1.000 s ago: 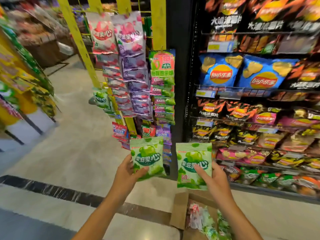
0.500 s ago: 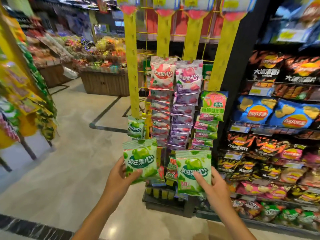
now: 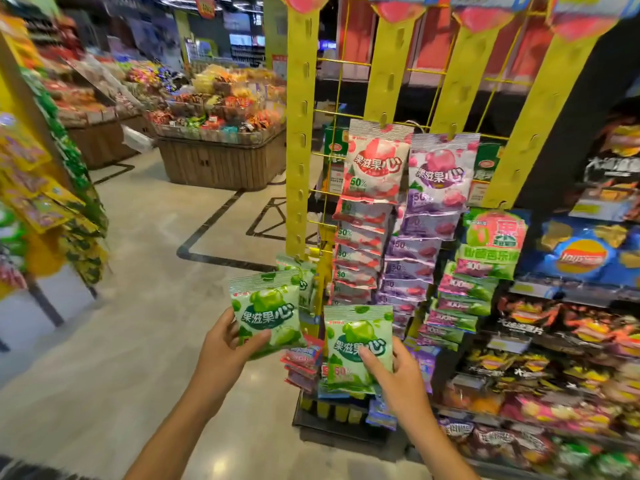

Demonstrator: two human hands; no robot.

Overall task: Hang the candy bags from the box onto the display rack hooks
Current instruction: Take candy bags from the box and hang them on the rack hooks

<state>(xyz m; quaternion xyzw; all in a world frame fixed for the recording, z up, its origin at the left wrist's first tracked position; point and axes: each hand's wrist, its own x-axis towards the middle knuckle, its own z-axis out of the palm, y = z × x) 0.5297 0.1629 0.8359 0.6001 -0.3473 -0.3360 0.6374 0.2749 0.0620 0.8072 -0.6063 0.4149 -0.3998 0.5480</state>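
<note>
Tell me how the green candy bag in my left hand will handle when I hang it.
The green candy bag is probably light; the left hand pinches only its lower edge. It stands upright, so fairly stiff. The glossy film may be slippery.

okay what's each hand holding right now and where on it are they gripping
Left hand pinches a green candy bag at its lower left corner. Right hand pinches another green candy bag at its lower right.

Shop interior: glossy beige floor (image 3: 131, 306) with dark inlay lines, wooden snack bin (image 3: 221, 161) upper centre, chip shelves (image 3: 571, 306) right.
</note>
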